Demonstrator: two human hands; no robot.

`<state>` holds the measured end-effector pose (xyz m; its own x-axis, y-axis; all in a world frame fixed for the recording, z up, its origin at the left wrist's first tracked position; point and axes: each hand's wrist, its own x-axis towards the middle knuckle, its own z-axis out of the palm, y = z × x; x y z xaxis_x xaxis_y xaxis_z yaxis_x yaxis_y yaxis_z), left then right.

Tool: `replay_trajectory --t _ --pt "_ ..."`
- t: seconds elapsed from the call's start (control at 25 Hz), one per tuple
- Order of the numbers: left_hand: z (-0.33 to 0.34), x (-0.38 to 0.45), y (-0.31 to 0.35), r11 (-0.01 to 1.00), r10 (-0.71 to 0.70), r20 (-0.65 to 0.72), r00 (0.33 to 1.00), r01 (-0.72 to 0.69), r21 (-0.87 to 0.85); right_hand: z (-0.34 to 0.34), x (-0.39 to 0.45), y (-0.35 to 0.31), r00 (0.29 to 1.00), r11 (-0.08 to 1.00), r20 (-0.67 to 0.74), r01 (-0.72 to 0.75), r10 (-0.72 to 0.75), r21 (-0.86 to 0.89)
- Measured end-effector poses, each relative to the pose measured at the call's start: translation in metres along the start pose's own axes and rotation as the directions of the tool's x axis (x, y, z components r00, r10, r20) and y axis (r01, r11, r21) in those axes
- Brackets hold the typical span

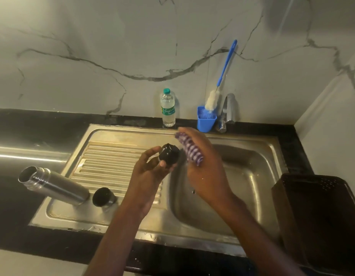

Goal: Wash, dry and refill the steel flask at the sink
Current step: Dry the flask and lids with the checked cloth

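Our forearms entered from the lower edge and met over the sink. We held a black stopper in the left hand, fingers curled around it from below and the thumb against its near side. The right hand gripped a purple-and-white scrubber, its fingers wrapped round the pad, which stood just right of the stopper, close to it; contact could not be confirmed.

We judged the step in hand to be scrubbing the stopper, with the body still to be handled. The flask lay on its side on the draining board, well left of both hands. Its long axis ran from the open mouth at upper left to the base at lower right, so the mouth faced away from us. A black cup sat just beside the base.

The left hand was the nearer one to the flask. Reaching for it would require a move left and toward us, taking the body across its axis near the middle.

At the back of the bench stood a water bottle, a blue holder with a bottle brush, and the tap. A dark bin stood right of the basin.
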<state>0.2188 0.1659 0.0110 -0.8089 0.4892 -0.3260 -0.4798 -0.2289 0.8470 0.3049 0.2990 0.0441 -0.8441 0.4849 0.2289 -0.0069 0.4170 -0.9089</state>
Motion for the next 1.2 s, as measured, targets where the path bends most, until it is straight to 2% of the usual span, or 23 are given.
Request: replay_trajectory --t 0.04,0.08,0.12,0.16,0.2,0.28,0.32,0.36,0.44,0.52,0.6,0.64,0.68,0.76,0.84,1.0,1.08,1.2 --pt "0.002 0.0 0.003 0.997 -0.04 0.034 0.999 0.042 -0.061 0.007 0.005 0.003 0.987 0.977 0.074 0.15 -0.14 -0.15" --pt "0.001 0.0 0.007 0.988 -0.08 0.061 0.995 0.087 -0.126 0.011 0.008 0.008 0.958 0.908 0.17 0.274 -0.229 -0.318" --pt "-0.003 0.002 0.012 0.977 -0.108 0.086 0.99 0.122 -0.176 0.017 0.009 0.011 0.932 0.841 0.248 0.348 -0.264 -0.414" --pt "-0.011 0.006 0.017 0.97 -0.118 0.09 0.989 0.135 -0.202 0.023 0.007 0.015 0.922 0.834 0.283 0.365 -0.263 -0.414" --pt "-0.022 0.009 0.021 0.969 -0.121 0.07 0.99 0.133 -0.209 0.03 0.002 0.02 0.934 0.886 0.265 0.321 -0.238 -0.335" --pt "-0.051 0.015 0.022 0.976 -0.115 -0.015 0.993 0.11 -0.189 0.046 -0.012 0.016 0.99 0.997 0.132 0.061 -0.054 -0.047" --pt "-0.067 0.017 0.02 0.974 -0.129 -0.048 0.99 0.118 -0.195 0.055 -0.016 0.007 0.992 0.99 0.06 -0.118 0.113 0.083" --pt "-0.081 0.016 0.015 0.964 -0.152 -0.062 0.986 0.134 -0.231 0.065 -0.018 0.001 0.954 0.937 0.013 -0.295 0.298 0.188" --pt "-0.109 0.012 0.003 0.949 -0.169 -0.052 0.984 0.148 -0.28 0.086 -0.018 0.0 0.778 0.726 0.002 -0.586 0.628 0.36" --pt "-0.134 0.009 -0.009 0.972 -0.134 -0.048 0.99 0.122 -0.201 0.109 -0.02 0.005 0.592 0.508 0.04 -0.723 0.805 0.468" --pt "-0.149 0.006 -0.023 0.993 -0.078 -0.078 0.994 0.085 0.084 0.128 -0.023 0.009 0.514 0.42 0.06 -0.757 0.855 0.501" --pt "-0.153 0.006 -0.03 0.962 -0.036 -0.101 0.994 0.062 0.265 0.135 -0.025 0.009 0.491 0.405 0.046 -0.765 0.87 0.501" --pt "-0.155 0.006 -0.036 0.903 0.018 -0.11 0.994 0.032 0.429 0.139 -0.027 0.01 0.47 0.395 0.026 -0.771 0.882 0.5" --pt "-0.154 0.009 -0.046 0.714 0.139 -0.105 0.985 -0.026 0.7 0.147 -0.031 0.014 0.434 0.375 -0.009 -0.769 0.901 0.518" --pt "-0.156 0.015 -0.054 0.521 0.2 -0.064 0.978 -0.051 0.852 0.152 -0.035 0.02 0.39 0.336 -0.03 -0.748 0.921 0.572" --pt "-0.161 0.029 -0.065 0.263 0.202 0.002 0.979 -0.056 0.963 0.149 -0.041 0.031 0.293 0.2 0.026 -0.711 0.956 0.674" --pt "-0.159 0.03 -0.068 0.157 0.216 0.045 0.975 -0.08 0.984 0.145 -0.042 0.033 0.311 0.185 0.065 -0.708 0.948 0.682" --pt "-0.155 0.029 -0.067 0.057 0.18 0.116 0.977 -0.128 0.99 0.137 -0.043 0.029 0.358 0.155 0.149 -0.693 0.922 0.704"
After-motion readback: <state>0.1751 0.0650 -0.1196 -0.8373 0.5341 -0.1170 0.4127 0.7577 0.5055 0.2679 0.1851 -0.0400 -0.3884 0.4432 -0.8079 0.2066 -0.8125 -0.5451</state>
